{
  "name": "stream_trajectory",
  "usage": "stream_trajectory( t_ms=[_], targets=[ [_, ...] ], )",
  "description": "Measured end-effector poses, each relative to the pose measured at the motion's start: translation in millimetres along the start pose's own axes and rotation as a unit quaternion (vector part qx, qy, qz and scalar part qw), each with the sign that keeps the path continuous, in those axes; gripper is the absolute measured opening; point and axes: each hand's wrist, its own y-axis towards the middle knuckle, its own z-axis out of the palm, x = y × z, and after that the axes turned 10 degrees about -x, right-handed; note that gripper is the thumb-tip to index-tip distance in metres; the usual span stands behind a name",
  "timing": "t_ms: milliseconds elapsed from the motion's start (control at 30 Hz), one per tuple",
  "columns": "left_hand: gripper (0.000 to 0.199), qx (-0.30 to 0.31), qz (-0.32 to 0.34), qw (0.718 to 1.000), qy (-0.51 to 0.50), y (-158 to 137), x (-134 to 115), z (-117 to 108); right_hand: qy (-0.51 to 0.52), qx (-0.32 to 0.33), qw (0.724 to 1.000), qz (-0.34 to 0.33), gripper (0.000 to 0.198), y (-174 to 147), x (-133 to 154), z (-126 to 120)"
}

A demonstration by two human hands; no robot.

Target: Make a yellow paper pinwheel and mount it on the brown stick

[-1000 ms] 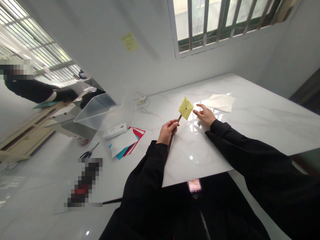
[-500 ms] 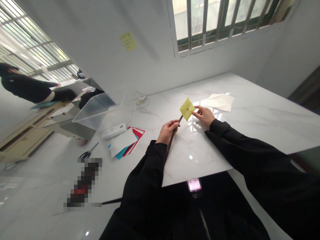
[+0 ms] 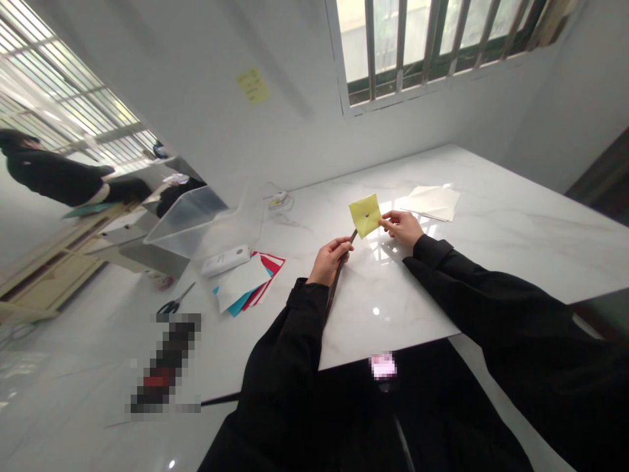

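A small yellow paper pinwheel [image 3: 364, 208] with a dark pin at its centre sits on the top end of a thin dark stick [image 3: 336, 286]. My left hand [image 3: 328, 259] is closed round the stick a little below the pinwheel. The thumb and forefinger of my right hand [image 3: 401, 228] are pinched at the pinwheel's right edge. Both hands are above the white marbled table [image 3: 393, 288].
Cream paper sheets [image 3: 432, 202] lie beyond my right hand. To the left are coloured paper sheets [image 3: 246, 286], a white oblong device [image 3: 226, 260], scissors [image 3: 175, 300] and a clear plastic bin [image 3: 184, 219]. Another person [image 3: 54, 170] is at far left.
The yellow pinwheel has turned on its pin, from corner up to a more tilted square. My right fingertips stay at its edge and my left hand keeps its grip on the stick.
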Motion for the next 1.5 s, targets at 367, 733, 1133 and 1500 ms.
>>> stream_trajectory(
  t_ms=[367,733,1133,1500],
  targets=[
    [0.047,-0.028,0.008,1.0,-0.012,3,3,-3,0.017,-0.041,0.999,0.015,0.055,1,7,-5],
    [0.049,-0.037,0.006,0.999,-0.014,3,2,-3,-0.092,0.015,0.994,-0.055,0.066,-5,8,-1],
    [0.049,-0.034,0.006,0.999,-0.009,5,4,-4,-0.065,-0.063,0.994,-0.058,0.063,-4,10,-5],
    [0.05,-0.034,0.006,0.999,-0.008,5,4,-3,-0.125,0.022,0.99,-0.066,0.076,-6,12,-4]
  ],
)
